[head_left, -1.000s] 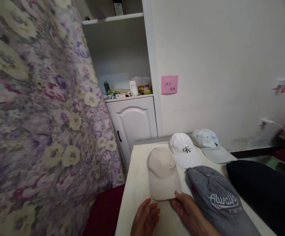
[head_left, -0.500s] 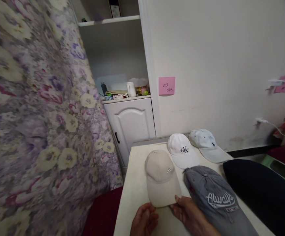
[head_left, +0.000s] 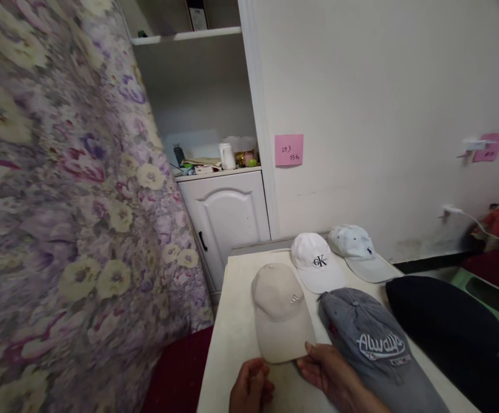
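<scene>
A beige baseball cap (head_left: 277, 295) with a small white stripe logo lies on the pale table, its brim toward me. My right hand (head_left: 329, 367) pinches the right front corner of that brim between thumb and fingers. At the brim's left front corner is my left hand (head_left: 249, 387), its fingers loosely curled and apart, with nothing visible in them. To the right of the beige cap rests a grey cap (head_left: 361, 327) with "Always" lettering. Behind are a white cap (head_left: 317, 261) with a "CK" logo and a pale blue cap (head_left: 359, 249).
A dark navy cap or similar cloth item (head_left: 447, 332) lies at the table's right side. The table (head_left: 227, 321) stands near a white cabinet (head_left: 227, 218) and a wall. A floral curtain (head_left: 81, 201) hangs on the left, and a green stool (head_left: 490, 298) is at the right.
My left hand has drawn back very slightly from the brim's edge. The right hand keeps its pinch on the brim. The whole view has shifted a little.
</scene>
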The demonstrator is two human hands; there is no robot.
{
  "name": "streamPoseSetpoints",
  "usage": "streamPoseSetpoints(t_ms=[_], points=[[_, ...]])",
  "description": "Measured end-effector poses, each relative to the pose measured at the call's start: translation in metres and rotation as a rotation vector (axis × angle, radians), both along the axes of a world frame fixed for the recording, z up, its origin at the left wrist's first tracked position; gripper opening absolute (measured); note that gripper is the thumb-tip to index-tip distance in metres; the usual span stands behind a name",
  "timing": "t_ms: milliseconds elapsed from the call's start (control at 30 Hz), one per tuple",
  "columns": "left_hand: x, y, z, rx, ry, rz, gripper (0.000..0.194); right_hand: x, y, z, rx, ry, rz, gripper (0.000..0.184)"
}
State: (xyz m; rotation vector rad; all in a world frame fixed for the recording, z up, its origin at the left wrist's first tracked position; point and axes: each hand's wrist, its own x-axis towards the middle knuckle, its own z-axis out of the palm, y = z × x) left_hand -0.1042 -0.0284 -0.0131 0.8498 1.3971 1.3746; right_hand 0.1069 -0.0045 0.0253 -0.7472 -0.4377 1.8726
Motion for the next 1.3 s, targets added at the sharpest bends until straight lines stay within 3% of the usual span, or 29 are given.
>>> streamPoseSetpoints(t_ms=[233, 733, 867, 1067, 1300], points=[[0.002, -0.003, -0.003, 0.003, 0.072, -0.030, 0.039, 0.013, -0.015, 0.011, 0.030, 0.014, 0.025, 0.064], [0.009, -0.009, -0.004, 0.034, 0.163, -0.014, 0.043, 0.014, -0.018, 0.001, 0.025, -0.011, 0.022, 0.048], [0.013, -0.010, -0.001, 0.035, 0.255, 0.000, 0.044, 0.008, -0.006, -0.013, -0.042, -0.055, 0.031, 0.037], [0.013, -0.010, -0.001, 0.068, 0.516, 0.052, 0.038, -0.001, 0.007, -0.042, -0.114, -0.149, 0.051, 0.037], [0.016, -0.009, 0.003, 0.090, 0.873, -0.016, 0.044, -0.012, -0.015, -0.074, 0.001, -0.271, -0.013, 0.060]])
